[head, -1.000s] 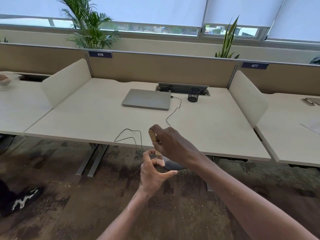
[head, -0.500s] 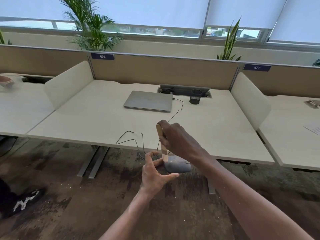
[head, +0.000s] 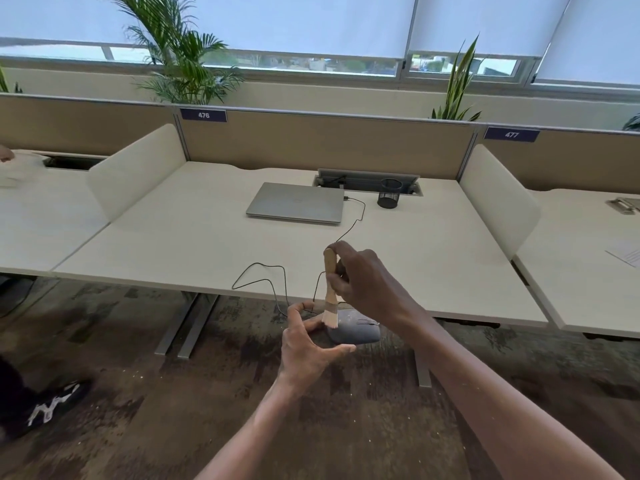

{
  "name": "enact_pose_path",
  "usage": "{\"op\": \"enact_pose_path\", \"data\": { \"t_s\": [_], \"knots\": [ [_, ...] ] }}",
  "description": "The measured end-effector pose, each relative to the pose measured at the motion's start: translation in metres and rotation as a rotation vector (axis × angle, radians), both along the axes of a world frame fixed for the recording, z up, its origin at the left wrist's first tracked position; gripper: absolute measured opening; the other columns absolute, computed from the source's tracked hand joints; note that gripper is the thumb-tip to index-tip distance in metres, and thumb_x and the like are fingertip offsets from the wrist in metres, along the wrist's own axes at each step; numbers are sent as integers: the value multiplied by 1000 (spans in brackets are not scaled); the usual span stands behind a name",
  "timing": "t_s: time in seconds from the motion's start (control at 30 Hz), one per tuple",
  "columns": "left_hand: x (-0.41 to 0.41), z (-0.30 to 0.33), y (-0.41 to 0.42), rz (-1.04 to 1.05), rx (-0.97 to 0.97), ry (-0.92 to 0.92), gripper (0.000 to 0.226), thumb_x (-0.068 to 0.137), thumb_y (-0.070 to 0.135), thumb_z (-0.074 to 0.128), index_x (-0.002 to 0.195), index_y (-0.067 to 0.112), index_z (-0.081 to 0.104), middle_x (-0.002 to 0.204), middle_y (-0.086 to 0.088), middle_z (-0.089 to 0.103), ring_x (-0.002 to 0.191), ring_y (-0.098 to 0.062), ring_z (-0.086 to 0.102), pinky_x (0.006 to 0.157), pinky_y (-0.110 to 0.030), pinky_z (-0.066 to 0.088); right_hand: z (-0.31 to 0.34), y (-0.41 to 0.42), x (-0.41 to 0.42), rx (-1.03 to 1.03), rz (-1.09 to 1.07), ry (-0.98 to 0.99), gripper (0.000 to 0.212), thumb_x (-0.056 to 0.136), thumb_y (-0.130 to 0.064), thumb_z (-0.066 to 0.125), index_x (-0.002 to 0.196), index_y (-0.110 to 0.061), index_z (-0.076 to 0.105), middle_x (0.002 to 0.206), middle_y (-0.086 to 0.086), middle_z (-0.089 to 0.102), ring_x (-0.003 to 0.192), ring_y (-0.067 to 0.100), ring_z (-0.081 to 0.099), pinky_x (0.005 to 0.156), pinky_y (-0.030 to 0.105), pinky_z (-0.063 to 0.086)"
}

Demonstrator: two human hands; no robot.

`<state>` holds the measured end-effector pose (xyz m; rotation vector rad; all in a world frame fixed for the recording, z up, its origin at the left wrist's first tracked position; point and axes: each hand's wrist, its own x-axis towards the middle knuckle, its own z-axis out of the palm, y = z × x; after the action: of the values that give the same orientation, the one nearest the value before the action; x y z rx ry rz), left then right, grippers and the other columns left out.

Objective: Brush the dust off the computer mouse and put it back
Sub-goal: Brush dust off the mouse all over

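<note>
A grey computer mouse (head: 356, 329) with pale dust specks on top is held in the air just in front of the desk's front edge. My left hand (head: 310, 348) grips its near end between thumb and fingers. My right hand (head: 367, 282) holds a small wooden-handled brush (head: 330, 289) upright, its pale bristles touching the mouse's left end. The mouse's thin black cable (head: 263, 277) loops over the desk (head: 173, 244) edge and runs up to the laptop.
A closed silver laptop (head: 296, 202) lies at the back of the desk, a black mesh pen cup (head: 389, 192) beside it by the cable tray. White side dividers (head: 498, 199) flank the desk. A dark shoe (head: 48, 407) shows on the carpet at the left.
My right hand has risen and shifted right, uncovering the mouse; the brush stands upright with its bristles on the mouse's left end. My left hand keeps its hold.
</note>
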<state>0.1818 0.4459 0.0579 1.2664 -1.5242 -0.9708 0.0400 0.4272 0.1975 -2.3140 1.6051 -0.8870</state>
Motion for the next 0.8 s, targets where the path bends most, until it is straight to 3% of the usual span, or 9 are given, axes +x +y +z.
{"op": "enact_pose_path", "data": {
  "t_s": [0.13, 0.27, 0.4, 0.53, 0.8],
  "knots": [
    [0, -4, 6, -12, 25, 3, 99, 51, 25, 103, 127, 18, 41, 115, -7, 76, 98, 9, 71, 91, -24, 60, -2, 3, -6, 7, -45, -83, 19, 90, -6, 65, 103, -15, 55, 71, 8, 68, 61, 27, 64, 62, 43, 56],
    [2, -7, 9, -24, 12, -36, 98, 52, 27, 103, 125, 22, 39, 94, 12, 77, 92, 7, 72, 87, -27, 61, -9, 12, -5, 92, 51, -111, 24, 90, -4, 67, 109, -15, 57, 76, 5, 72, 63, 19, 70, 63, 36, 60],
    [3, -8, 14, -47, 45, -27, 98, 50, 29, 103, 125, 27, 38, 111, -4, 78, 102, 3, 71, 93, -19, 56, -14, 14, -11, 98, -5, -109, 24, 89, -2, 66, 111, -12, 58, 76, 10, 72, 65, 29, 69, 66, 45, 58],
    [4, -13, 19, -70, 70, -9, 100, 49, 28, 103, 125, 26, 39, 116, -6, 76, 98, 13, 69, 87, -11, 54, -13, 16, -18, 83, -45, -122, 21, 90, -2, 65, 108, -11, 58, 75, 9, 71, 65, 25, 69, 66, 45, 59],
    [7, -12, 19, -58, 87, 5, 101, 46, 36, 102, 124, 26, 39, 115, 1, 77, 100, 5, 72, 91, -23, 59, -14, 27, -25, 113, 6, -225, 26, 90, -3, 70, 108, -17, 59, 80, 3, 74, 67, 14, 74, 69, 39, 62]
  ]
}}
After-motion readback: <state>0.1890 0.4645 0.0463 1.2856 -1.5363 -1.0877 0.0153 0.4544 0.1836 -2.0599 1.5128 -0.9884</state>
